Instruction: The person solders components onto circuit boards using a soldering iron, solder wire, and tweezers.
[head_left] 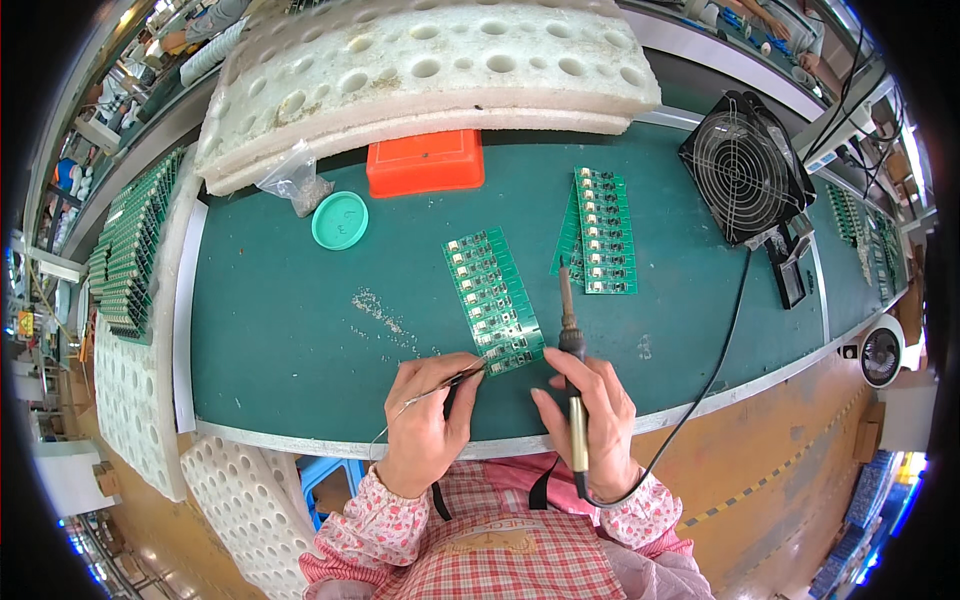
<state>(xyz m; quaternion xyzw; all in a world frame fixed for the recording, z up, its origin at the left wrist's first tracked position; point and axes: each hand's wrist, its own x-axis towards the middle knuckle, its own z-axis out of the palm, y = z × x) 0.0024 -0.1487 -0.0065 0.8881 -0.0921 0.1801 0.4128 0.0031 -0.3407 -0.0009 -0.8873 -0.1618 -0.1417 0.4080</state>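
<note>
My left hand [425,420] is closed, thumb and fingers pinching a thin silvery solder wire [415,400] that trails down past the wrist. A dark slim part also shows at the pinch; I cannot make out its kind. The fingertips meet the near left corner of a green circuit board panel [490,295] lying aslant on the bench. In my right hand [605,420] is a soldering iron [578,425], its tip pointing away from me, apart from that panel. Beyond the iron lie more board panels [606,235], one overlapping another.
Small loose bits [380,315] are scattered left of the panel. Behind stand a round teal lid [340,220], a plastic bag [298,180], an orange-red box [425,163] and white foam blocks [430,100]. A black fan [745,165] stands right; the iron's cord [715,375] crosses the bench.
</note>
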